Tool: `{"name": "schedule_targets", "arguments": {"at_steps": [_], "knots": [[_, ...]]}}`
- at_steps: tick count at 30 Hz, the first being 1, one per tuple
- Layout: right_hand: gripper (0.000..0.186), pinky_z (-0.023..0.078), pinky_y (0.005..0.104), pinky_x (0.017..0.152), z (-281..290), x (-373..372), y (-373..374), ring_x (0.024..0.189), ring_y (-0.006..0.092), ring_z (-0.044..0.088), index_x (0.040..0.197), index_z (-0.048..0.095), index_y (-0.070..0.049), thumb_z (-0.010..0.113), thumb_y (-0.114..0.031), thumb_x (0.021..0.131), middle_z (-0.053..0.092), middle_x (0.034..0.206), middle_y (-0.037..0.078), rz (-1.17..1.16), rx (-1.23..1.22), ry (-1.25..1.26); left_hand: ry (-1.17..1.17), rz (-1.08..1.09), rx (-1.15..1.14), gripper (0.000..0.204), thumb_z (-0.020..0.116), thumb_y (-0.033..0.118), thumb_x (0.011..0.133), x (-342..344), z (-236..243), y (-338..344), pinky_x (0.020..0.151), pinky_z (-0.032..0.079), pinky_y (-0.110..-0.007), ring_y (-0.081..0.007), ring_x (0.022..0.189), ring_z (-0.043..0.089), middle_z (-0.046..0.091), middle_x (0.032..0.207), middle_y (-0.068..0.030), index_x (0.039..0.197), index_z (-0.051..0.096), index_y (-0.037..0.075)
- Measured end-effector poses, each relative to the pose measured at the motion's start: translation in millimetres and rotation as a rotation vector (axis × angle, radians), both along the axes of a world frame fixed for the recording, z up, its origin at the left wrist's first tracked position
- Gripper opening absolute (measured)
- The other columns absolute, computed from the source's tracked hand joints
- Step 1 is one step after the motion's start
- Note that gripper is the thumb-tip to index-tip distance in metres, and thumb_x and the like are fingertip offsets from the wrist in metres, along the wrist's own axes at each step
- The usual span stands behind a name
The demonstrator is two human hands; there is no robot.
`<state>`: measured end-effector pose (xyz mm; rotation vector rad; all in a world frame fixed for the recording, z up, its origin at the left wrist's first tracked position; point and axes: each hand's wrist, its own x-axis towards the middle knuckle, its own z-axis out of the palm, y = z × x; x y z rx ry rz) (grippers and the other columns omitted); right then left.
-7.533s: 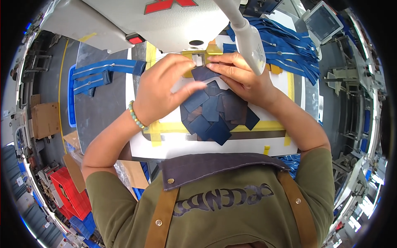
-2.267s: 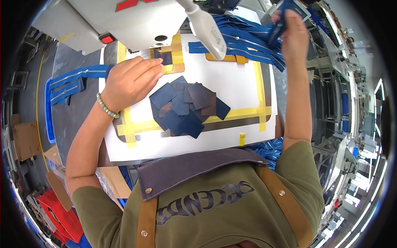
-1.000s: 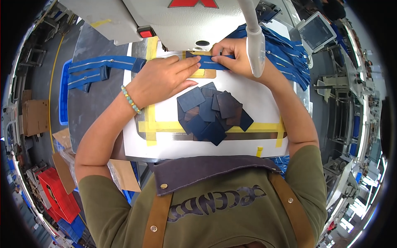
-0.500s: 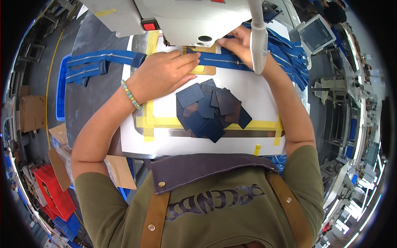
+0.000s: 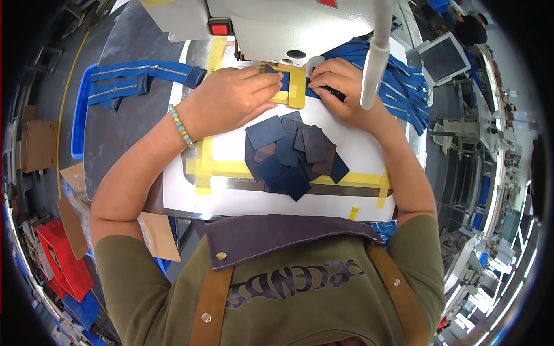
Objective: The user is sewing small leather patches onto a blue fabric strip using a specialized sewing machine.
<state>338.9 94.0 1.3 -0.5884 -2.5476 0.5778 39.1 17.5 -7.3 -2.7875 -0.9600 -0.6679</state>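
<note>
My left hand (image 5: 234, 99) lies flat with fingers stretched out, the fingertips on a blue zipper strip (image 5: 285, 81) under the sewing machine head. A yellow-taped frame (image 5: 297, 88) lies across the strip beside those fingertips. My right hand (image 5: 348, 92) is closed at the frame's right side, fingertips at the strip. A slim black tool (image 5: 335, 92) shows between its fingers and palm; its kind is not clear. A pile of dark blue and brownish square leather-like patches (image 5: 287, 149) lies just nearer me.
The white machine head (image 5: 294, 29) hangs over the work, with a pale upright arm (image 5: 376, 63) beside my right hand. Finished-looking zipper strips (image 5: 141, 70) lie left; a bundle of blue strips (image 5: 398, 86) lies right. A screen (image 5: 444, 57) stands far right.
The yellow-taped frame now lies over the strip, covering much of it. My right hand has come down and nearer, and the black tool now shows in it. My left hand has barely moved.
</note>
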Motion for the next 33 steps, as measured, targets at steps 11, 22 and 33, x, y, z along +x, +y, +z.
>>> {"name": "schedule_targets", "arguments": {"at_steps": [11,22,33], "knots": [[0.025,0.058,0.0397,0.09,-1.9,-16.5,-11.9,0.105,0.03,0.073,0.102,0.078,-0.002,0.078,0.008,0.078,0.076,0.115,0.011,0.042,0.298,0.061,-0.026,-0.005,-0.013,0.033,0.077,0.025,0.097,0.5,-1.0,-0.6,0.084,0.061,-0.033,-0.0214,0.101,0.071,0.074,0.126,-0.0057,0.12,0.074,0.002],[0.033,0.061,0.0362,0.085,-1.3,-13.2,-10.3,0.101,0.0278,0.074,0.107,0.079,-0.001,0.074,0.014,0.078,0.075,0.113,0.012,0.031,0.235,0.068,-0.037,-0.008,-0.058,0.034,0.076,0.024,0.098,-0.1,-0.9,-0.8,0.086,0.06,-0.034,-0.0218,0.101,0.07,0.074,0.128,-0.0059,0.124,0.074,0.002],[0.038,0.059,0.041,0.096,-1.4,-12.2,-7.5,0.112,0.0317,0.072,0.116,0.078,-0.003,0.073,0.011,0.081,0.074,0.124,0.012,0.064,0.259,0.026,-0.036,-0.009,-0.087,0.034,0.075,0.025,0.099,-1.7,0.7,-0.4,0.086,0.06,-0.035,-0.0224,0.102,0.07,0.074,0.127,-0.0065,0.125,0.074,0.002]]}}
